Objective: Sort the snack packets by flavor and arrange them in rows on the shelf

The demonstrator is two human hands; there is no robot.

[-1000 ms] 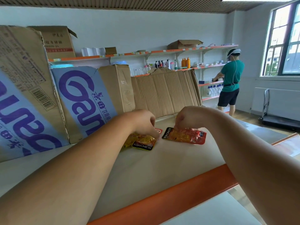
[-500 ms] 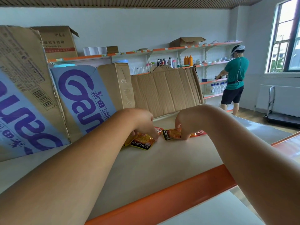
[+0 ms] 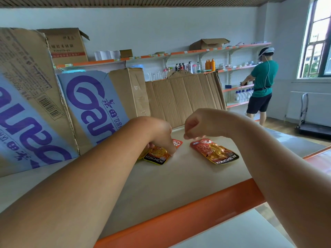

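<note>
On the beige shelf board [image 3: 179, 183] a yellow-orange KONCHEW packet [image 3: 157, 156] lies under my left hand [image 3: 157, 133], whose curled fingers and thumb hold it at its upper part. A red packet corner [image 3: 177, 143] pokes out behind those fingers. To the right a red KONCHEW packet [image 3: 215, 152] lies flat and free on the board. My right hand [image 3: 198, 124] hovers just above that packet's far end, fingers curled in, holding nothing.
Flattened cardboard boxes [image 3: 86, 104] and a brown sheet [image 3: 184, 97] lean along the back of the shelf. An orange rail [image 3: 179, 221] edges the front. A person in a green shirt [image 3: 263, 81] stands at wall shelves far right, near a cart [image 3: 311, 126].
My right hand slid the red packet to the right, let go of it and lifted off. My left hand stayed on the yellow-orange packet.
</note>
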